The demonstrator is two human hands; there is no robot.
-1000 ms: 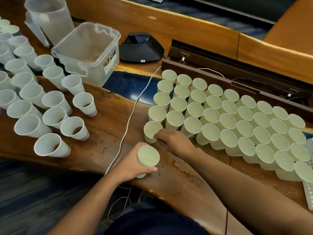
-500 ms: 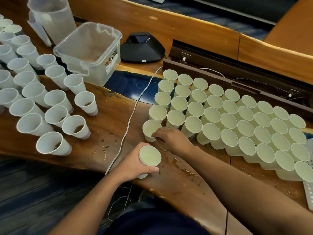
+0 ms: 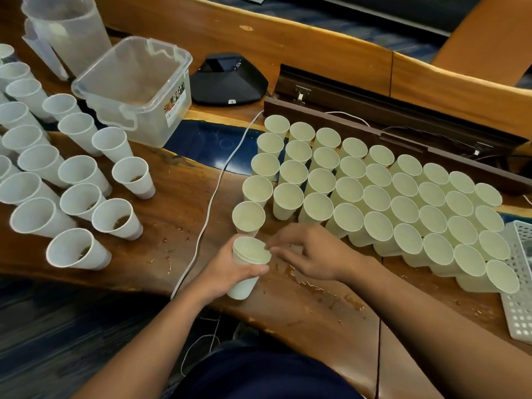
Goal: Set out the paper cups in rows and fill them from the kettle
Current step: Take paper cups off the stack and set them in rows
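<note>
Low in the middle of the frame the left hand (image 3: 230, 272) is wrapped round a short stack of nested paper cups (image 3: 249, 260), thumb across the front, its base at the near edge of the table (image 3: 184, 197). The right hand (image 3: 313, 254) hovers just to the right of the stack's rim with fingers loosely spread and blurred, holding nothing that I can make out; it looks set to peel off the top cup. Just above the stack stands the nearest set-out cup (image 3: 248, 216), the near left corner of a big block of pale cups (image 3: 374, 197) packed rim to rim in slanted rows across the right half of the frame. I see no liquid in any of them, so the setting out seems well along here and the pouring not yet begun. At the left of the frame a looser group of white cups (image 3: 51, 174) stands in rows, and a few near ones show something brown at the bottom, whether tea leaves or a dash of drink I cannot tell. No kettle is plainly visible; a translucent plastic jug (image 3: 66, 33) stands at upper left. Beside it, a clear plastic tub (image 3: 135, 90) carries a label reading "MEGABOX"; other print is too small to read. A black device (image 3: 227, 79) sits behind.
</note>
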